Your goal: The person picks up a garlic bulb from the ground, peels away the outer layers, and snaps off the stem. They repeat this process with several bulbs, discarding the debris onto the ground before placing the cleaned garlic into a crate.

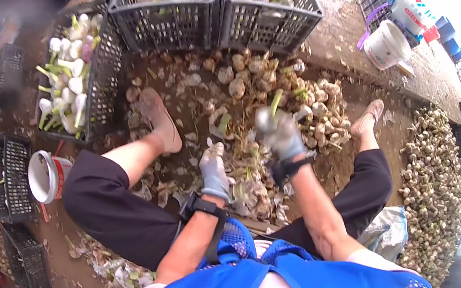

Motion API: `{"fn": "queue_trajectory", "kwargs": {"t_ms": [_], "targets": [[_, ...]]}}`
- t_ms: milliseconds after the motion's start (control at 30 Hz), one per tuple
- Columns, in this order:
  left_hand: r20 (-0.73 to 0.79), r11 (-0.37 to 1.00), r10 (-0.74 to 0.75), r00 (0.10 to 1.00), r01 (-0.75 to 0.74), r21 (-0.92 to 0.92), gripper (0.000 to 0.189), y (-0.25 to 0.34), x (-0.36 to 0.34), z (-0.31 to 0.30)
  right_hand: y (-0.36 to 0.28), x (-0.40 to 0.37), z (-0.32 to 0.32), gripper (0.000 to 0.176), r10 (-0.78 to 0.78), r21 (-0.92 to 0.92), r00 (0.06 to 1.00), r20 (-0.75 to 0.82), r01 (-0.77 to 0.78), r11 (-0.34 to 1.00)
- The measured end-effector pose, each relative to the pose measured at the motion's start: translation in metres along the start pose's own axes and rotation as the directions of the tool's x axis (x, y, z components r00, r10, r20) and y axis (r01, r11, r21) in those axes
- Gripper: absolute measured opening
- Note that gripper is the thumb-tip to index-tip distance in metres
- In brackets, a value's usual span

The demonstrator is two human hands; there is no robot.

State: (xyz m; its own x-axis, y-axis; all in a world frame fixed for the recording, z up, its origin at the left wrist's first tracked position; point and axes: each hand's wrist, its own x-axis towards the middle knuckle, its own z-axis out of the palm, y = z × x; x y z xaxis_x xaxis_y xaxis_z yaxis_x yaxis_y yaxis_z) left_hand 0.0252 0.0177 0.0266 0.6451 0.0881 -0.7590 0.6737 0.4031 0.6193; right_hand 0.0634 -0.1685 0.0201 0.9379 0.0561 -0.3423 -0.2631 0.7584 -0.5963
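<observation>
My right hand (283, 136), in a pale glove, is smeared by motion above the scraps between my legs. Its fingers are closed on a garlic bulb (263, 119) with a short green stem sticking up. To the left, my left hand (213, 170), also gloved, is curled closed; whatever may be in it is hidden. Peeled skins and trimmings (250, 186) lie under both hands. Just beyond my right hand spreads a pile of untrimmed garlic (319, 108) on the ground.
Black crates of cleaned garlic stand ahead: a left crate (107, 97), a middle crate (165, 27) and a right crate (266, 28). A white bucket (43, 177) sits by my left knee, another bucket (385, 46) at far right. A large garlic heap (430, 171) lies right of my leg.
</observation>
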Motion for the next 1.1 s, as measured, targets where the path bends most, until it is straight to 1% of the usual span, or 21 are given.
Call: {"fn": "queue_trajectory", "kwargs": {"t_ms": [33, 67, 100, 133, 200, 267, 300, 333, 367, 400, 467, 567, 600, 667, 733, 800, 867, 933, 1000, 1067, 1100], "targets": [[0.049, 0.997, 0.014, 0.999, -0.010, -0.074, 0.022, -0.020, 0.019, -0.008, -0.035, 0.015, 0.023, 0.024, -0.003, 0.239, 0.996, 0.086, -0.018, 0.971], [0.097, 0.988, 0.037, 0.995, -0.022, -0.152, 0.021, -0.039, 0.037, -0.011, -0.077, 0.012, 0.067, 0.027, 0.208, 0.687, 0.930, 0.302, -0.364, 0.629], [0.091, 0.988, 0.017, 0.996, -0.003, -0.156, 0.021, -0.042, 0.036, -0.010, -0.099, 0.017, 0.088, 0.029, -0.024, 0.426, 0.993, 0.114, -0.027, 0.904], [0.133, 0.991, -0.023, 0.991, 0.041, -0.131, 0.019, -0.040, 0.032, -0.008, -0.113, 0.027, 0.095, 0.032, -0.309, 0.048, 0.951, 0.030, 0.308, 0.950], [0.169, 0.990, -0.076, 0.983, 0.095, -0.106, 0.017, -0.034, 0.025, -0.006, -0.134, 0.056, 0.067, 0.028, -0.468, -0.423, 0.882, -0.057, 0.403, 0.812], [0.198, 0.986, -0.110, 0.974, 0.132, -0.103, 0.016, -0.030, 0.023, -0.005, -0.123, 0.099, 0.017, 0.019, -0.633, -0.861, 0.749, -0.197, 0.176, 0.477], [0.177, 0.990, -0.089, 0.980, 0.106, -0.090, 0.015, -0.033, 0.023, -0.004, -0.115, 0.121, -0.017, 0.025, -0.602, -0.922, 0.732, -0.319, -0.092, 0.377], [0.169, 0.990, -0.089, 0.982, 0.105, -0.090, 0.015, -0.031, 0.022, -0.002, -0.102, 0.172, -0.098, 0.038, -0.686, -0.982, 0.703, -0.186, -0.113, 0.151], [0.199, 0.990, -0.096, 0.975, 0.114, -0.084, 0.015, -0.028, 0.018, -0.001, -0.094, 0.175, -0.100, 0.044, -0.650, -0.982, 0.744, -0.152, -0.190, 0.012], [0.226, 0.989, -0.106, 0.968, 0.126, -0.077, 0.015, -0.026, 0.012, -0.001, -0.079, 0.202, -0.138, 0.040, -0.634, -0.978, 0.746, -0.204, -0.133, 0.158], [0.216, 0.987, -0.115, 0.970, 0.136, -0.085, 0.015, -0.023, 0.008, 0.000, -0.075, 0.170, -0.072, 0.036, -0.560, -0.998, 0.826, -0.057, -0.068, 0.002], [0.237, 0.991, -0.097, 0.967, 0.116, -0.066, 0.017, -0.022, 0.009, 0.001, -0.068, 0.165, -0.073, 0.025, -0.580, -0.963, 0.804, -0.130, 0.036, 0.266], [0.242, 0.992, -0.095, 0.966, 0.113, -0.062, 0.017, -0.022, 0.009, 0.000, -0.067, 0.152, -0.065, 0.025, -0.585, -0.963, 0.800, -0.130, 0.038, 0.267], [0.257, 0.997, -0.025, 0.966, 0.044, -0.066, 0.021, -0.020, 0.010, 0.001, -0.059, 0.098, -0.025, 0.018, -0.475, -0.727, 0.850, -0.229, 0.174, 0.664], [0.353, 0.984, 0.159, 0.922, -0.120, -0.129, 0.033, -0.015, 0.010, 0.003, -0.047, 0.033, 0.020, 0.017, -0.281, -0.545, 0.933, -0.224, 0.119, 0.830], [0.463, 0.955, 0.255, 0.849, -0.146, -0.257, 0.037, -0.004, -0.005, 0.012, -0.029, -0.014, 0.035, 0.019, -0.075, -0.411, 0.992, -0.105, 0.026, 0.911], [0.695, 0.953, 0.226, 0.683, -0.009, -0.302, 0.040, 0.000, -0.013, 0.012, -0.011, -0.047, 0.041, 0.020, -0.088, -0.391, 0.995, -0.043, 0.064, 0.918], [0.748, 0.958, 0.148, 0.647, 0.093, -0.271, 0.039, 0.003, -0.022, 0.011, -0.005, -0.072, 0.055, 0.022, -0.113, -0.283, 0.992, -0.050, 0.094, 0.954], [0.737, 0.962, 0.252, 0.627, -0.078, -0.263, 0.039, 0.007, -0.031, 0.016, -0.008, -0.091, 0.060, 0.025, -0.115, -0.204, 0.992, -0.054, 0.102, 0.974], [0.750, 0.967, 0.212, 0.627, -0.021, -0.256, 0.039, 0.002, -0.032, 0.019, -0.012, -0.099, 0.046, 0.026, -0.107, -0.237, 0.993, -0.057, 0.091, 0.967], [0.738, 0.966, 0.257, 0.624, -0.148, -0.211, 0.039, 0.004, -0.040, 0.023, -0.013, -0.103, 0.044, 0.023, -0.110, -0.250, 0.988, -0.112, 0.080, 0.965]]}}
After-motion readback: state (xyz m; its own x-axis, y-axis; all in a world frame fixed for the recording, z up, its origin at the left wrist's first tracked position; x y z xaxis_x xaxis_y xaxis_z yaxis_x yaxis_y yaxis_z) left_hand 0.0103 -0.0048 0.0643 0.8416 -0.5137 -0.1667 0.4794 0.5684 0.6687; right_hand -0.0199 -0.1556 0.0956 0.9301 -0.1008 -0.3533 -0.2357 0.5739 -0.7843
